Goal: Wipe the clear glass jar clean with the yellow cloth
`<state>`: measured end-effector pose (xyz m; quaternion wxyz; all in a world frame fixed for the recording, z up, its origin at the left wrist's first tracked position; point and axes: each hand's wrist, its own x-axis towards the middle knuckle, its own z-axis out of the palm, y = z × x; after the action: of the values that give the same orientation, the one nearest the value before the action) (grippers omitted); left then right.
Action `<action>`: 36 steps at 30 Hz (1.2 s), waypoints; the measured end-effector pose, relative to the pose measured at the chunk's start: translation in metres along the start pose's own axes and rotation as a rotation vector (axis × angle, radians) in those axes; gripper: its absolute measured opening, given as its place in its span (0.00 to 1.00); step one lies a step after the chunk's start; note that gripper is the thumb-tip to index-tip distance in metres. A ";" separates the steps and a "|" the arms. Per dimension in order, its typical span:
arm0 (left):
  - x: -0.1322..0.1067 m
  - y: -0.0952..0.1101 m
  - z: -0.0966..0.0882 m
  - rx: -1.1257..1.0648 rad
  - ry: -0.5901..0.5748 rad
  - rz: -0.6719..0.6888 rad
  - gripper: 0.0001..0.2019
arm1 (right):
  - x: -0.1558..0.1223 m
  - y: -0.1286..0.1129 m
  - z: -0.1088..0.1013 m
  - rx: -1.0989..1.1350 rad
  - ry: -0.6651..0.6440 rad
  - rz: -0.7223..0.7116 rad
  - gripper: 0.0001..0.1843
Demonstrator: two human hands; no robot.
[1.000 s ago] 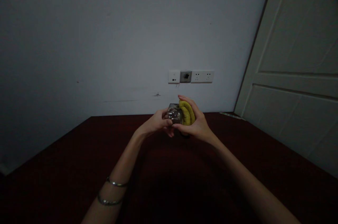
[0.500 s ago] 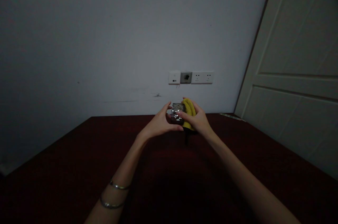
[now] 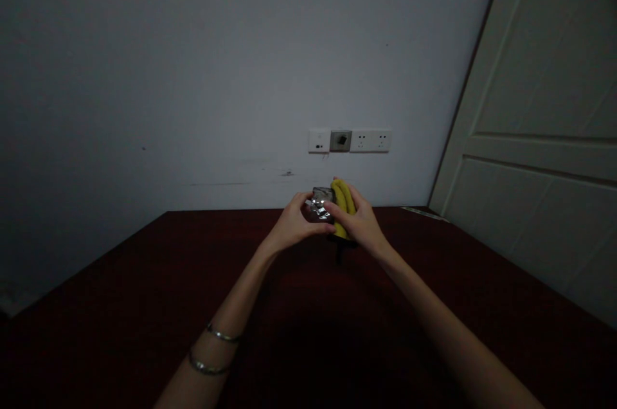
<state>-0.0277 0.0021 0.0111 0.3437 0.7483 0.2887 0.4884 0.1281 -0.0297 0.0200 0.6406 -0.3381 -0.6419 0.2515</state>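
Both my hands meet above the far middle of a dark red table point(image 3: 144, 306). My right hand point(image 3: 362, 226) is wrapped round a small bunch of yellow bananas point(image 3: 343, 202), held upright. A shiny, crinkled silver wrapping point(image 3: 320, 206) sits on the left side of the bananas. My left hand point(image 3: 294, 226) pinches that wrapping with thumb and fingers. Two thin metal bangles point(image 3: 212, 351) ring my left forearm. The lower end of the bananas is hidden behind my fingers.
A pale wall stands behind the table, with a row of white sockets and a grey switch plate point(image 3: 349, 140) just above my hands. A cream panelled door point(image 3: 544, 139) fills the right side. The room is dim.
My left hand shifted from cupping the wrapping to spreading and then pinching it. The right hand turned the bananas a little and both hands drifted slightly farther from me.
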 end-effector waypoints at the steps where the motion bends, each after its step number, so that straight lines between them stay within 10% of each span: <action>1: 0.000 -0.001 0.000 -0.007 0.007 0.012 0.36 | 0.000 0.001 0.000 0.015 -0.009 0.005 0.37; 6: 0.000 -0.001 0.003 -0.090 -0.019 0.042 0.37 | 0.001 0.005 0.001 0.064 0.015 -0.009 0.30; 15: -0.008 0.017 0.008 -0.135 -0.123 0.060 0.38 | -0.011 -0.012 -0.006 -0.290 -0.159 -0.562 0.20; 25: -0.010 0.021 0.008 0.097 -0.197 0.165 0.39 | 0.003 -0.006 -0.002 -0.098 0.068 -0.239 0.12; 33: -0.007 0.010 -0.001 0.081 -0.121 0.193 0.36 | -0.012 -0.013 0.001 -0.378 -0.201 -0.690 0.17; 36: -0.007 0.011 -0.003 0.077 -0.131 0.185 0.36 | -0.010 -0.011 0.001 -0.336 -0.143 -0.644 0.16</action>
<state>-0.0317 -0.0095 0.0171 0.2864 0.8147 0.2137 0.4566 0.1252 -0.0445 0.0212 0.5760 -0.2008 -0.7909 -0.0489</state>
